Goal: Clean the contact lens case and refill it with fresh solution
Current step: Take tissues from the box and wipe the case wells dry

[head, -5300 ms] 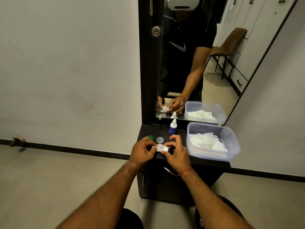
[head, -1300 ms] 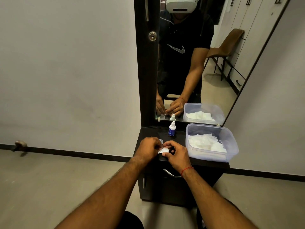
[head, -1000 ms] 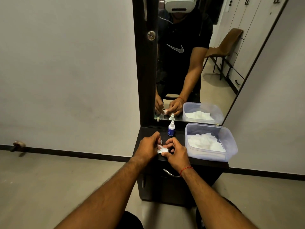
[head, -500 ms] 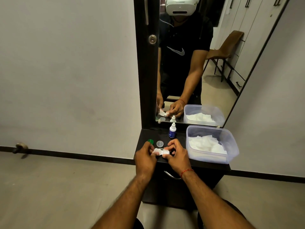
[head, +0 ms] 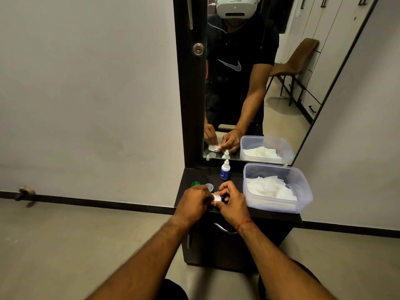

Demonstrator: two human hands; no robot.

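Observation:
Both hands meet over the front of the dark dresser top [head: 238, 180]. My left hand [head: 193, 200] and my right hand [head: 232, 202] pinch the white contact lens case [head: 217, 198] between them; only a small part of it shows, and any tissue on it is hidden. Just behind my left hand lie a green cap [head: 195, 183] and a clear cap [head: 209, 186]. A small solution bottle [head: 225, 169], white with a blue label, stands upright at the back by the mirror.
A clear plastic tub [head: 303, 191] holding white tissues fills the right side of the dresser top. A tall mirror [head: 281, 94] rises behind, reflecting the hands and a brown chair. The dresser drawer handle [head: 224, 229] is below my right wrist. Grey floor lies to the left.
The hands stay together on the case. The left hand has closed over more of it than half a second ago, so less white shows. The caps are uncovered again.

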